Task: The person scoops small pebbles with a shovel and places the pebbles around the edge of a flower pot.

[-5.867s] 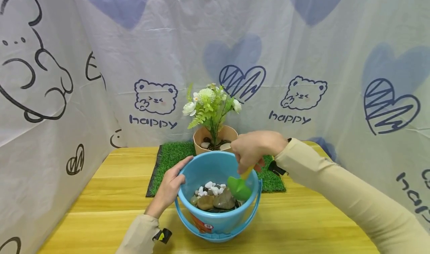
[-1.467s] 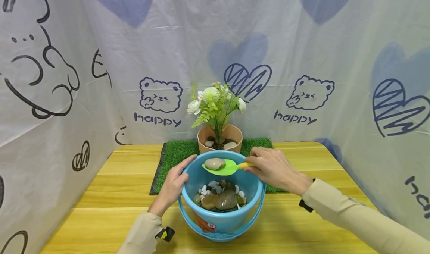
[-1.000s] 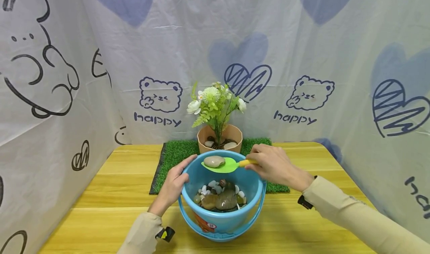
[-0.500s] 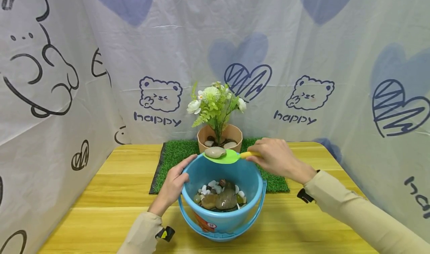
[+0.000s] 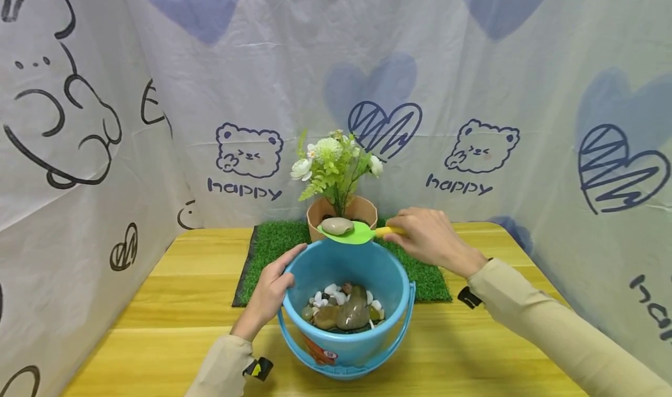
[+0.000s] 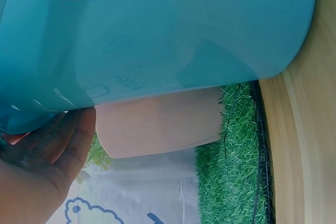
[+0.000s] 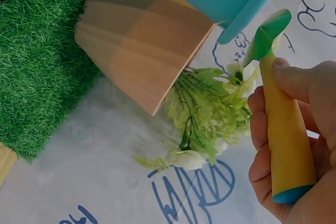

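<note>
My right hand (image 5: 427, 239) grips the yellow handle of a toy shovel (image 7: 287, 129) with a green blade. On the blade lies one smooth beige stone (image 5: 337, 226), level with the bucket's far rim and in front of the flowerpot (image 7: 142, 40). With thumb and fingers over its left rim, my left hand (image 5: 270, 289) holds the blue bucket (image 5: 349, 343); the left wrist view shows those fingers on the outer wall. Inside the bucket lie small white pebbles (image 5: 331, 295) and larger brown stones (image 5: 353, 309).
White flowers and green leaves (image 5: 336, 164) rise from the pot, which stands on a green turf mat (image 5: 278, 251). The bucket's handle (image 5: 362, 371) hangs down in front. Beneath is a wooden table (image 5: 173, 304), with printed curtains (image 5: 252, 82) around it.
Earlier the shovel was down among the stones in the bucket. The right hand has since raised it with the stone on it, up to the far rim. The left hand stays on the rim.
</note>
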Tool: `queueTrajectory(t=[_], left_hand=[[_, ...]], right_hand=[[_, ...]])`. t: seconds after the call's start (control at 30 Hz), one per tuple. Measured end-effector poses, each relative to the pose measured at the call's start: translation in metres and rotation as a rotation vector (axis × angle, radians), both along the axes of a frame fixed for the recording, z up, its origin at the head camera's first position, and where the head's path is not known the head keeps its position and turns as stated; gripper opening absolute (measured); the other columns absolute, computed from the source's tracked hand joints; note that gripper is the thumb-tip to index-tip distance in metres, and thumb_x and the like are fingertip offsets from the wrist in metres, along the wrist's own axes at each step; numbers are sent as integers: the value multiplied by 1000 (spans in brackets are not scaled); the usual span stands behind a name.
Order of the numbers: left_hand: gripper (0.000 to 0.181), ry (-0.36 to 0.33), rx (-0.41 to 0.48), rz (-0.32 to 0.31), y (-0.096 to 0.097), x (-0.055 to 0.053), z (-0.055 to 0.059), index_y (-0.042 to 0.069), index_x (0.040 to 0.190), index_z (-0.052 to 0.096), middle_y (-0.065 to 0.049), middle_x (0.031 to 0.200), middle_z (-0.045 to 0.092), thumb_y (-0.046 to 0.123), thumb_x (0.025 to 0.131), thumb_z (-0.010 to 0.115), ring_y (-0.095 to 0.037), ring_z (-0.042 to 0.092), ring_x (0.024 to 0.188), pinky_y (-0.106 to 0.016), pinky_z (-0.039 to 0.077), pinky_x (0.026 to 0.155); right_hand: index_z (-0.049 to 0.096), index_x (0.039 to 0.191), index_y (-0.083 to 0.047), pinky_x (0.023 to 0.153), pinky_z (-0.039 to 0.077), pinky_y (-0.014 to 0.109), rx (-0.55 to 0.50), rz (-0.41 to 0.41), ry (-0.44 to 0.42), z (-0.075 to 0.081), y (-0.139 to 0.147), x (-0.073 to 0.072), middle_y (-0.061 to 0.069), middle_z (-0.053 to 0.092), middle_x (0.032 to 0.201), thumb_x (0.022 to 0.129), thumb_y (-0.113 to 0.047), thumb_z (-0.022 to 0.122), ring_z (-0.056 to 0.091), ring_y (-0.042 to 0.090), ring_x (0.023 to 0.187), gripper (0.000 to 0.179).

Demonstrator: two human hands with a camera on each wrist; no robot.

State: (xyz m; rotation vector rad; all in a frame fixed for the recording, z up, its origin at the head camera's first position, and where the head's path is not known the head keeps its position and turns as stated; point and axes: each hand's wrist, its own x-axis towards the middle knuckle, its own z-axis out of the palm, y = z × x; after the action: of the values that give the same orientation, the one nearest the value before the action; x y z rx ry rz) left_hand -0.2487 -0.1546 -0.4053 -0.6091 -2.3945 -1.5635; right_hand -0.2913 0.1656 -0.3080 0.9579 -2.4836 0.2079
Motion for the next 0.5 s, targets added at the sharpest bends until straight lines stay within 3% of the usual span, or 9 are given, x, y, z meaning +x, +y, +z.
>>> queueTrajectory(t=[0.23,0.5], left_hand=[[68,6,3,10,1,0,0,12,148,45,-17,142,54,2,81,40,-37,61,119,-31,53,77],[69,-14,7,7,2,1,1,11,148,44,-17,143,53,1,80,40,-37,60,119,-32,54,78]], right_hand=[[77,97,-13,42,30,22,-10,-56,-39,2,-1,-13,1,67,79,88,-32,70,44,8,54,23],[77,104,-13,45,37,23,-44,-117,-89,-3,-4,-32,-1,66,78,90,-35,68,48,9,56,28]])
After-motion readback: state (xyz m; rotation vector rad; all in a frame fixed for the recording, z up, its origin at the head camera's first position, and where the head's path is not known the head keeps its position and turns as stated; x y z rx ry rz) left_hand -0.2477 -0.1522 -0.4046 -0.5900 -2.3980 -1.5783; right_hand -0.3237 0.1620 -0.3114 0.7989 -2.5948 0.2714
